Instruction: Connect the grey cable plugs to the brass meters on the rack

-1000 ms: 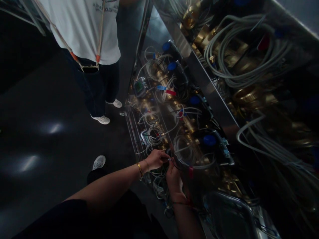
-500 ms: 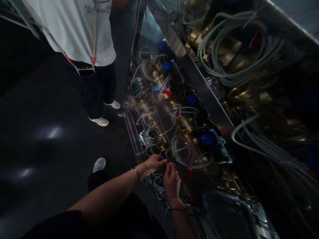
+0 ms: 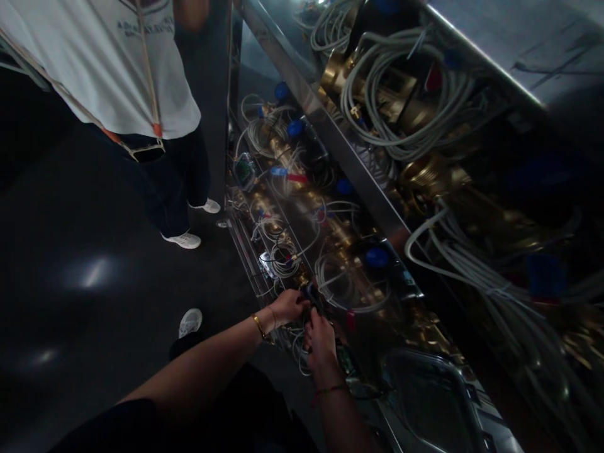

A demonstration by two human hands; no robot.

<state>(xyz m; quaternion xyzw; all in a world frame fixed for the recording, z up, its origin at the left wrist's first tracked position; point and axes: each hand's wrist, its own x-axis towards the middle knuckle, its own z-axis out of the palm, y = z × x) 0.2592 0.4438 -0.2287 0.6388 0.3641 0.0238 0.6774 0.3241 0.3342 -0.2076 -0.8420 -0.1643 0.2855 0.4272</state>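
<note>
My left hand [image 3: 289,306] reaches over the lower metal shelf, its fingertips bent together by a small dark spot among the cables. Close beside it, my right hand [image 3: 321,336] has its fingers curled in. What either hand holds is too dark and small to make out. Around them lie brass fittings [image 3: 343,234] with coiled grey cables [image 3: 284,259]. A larger cable coil [image 3: 330,277] rests just above my right hand. Blue round caps [image 3: 377,257] and a red tag [image 3: 350,319] show nearby.
A higher metal shelf [image 3: 358,170] on the right carries more brass fittings [image 3: 427,177] and thick grey cable coils [image 3: 401,119]. A clear plastic tray [image 3: 427,358] stands at lower right. Another person in a white shirt [image 3: 155,75] stands at the upper left.
My fingertips, nearly meeting before, are now slightly apart, and my right fingers are more curled. The view has shifted a little, moving the upper shelf left in the picture.
</note>
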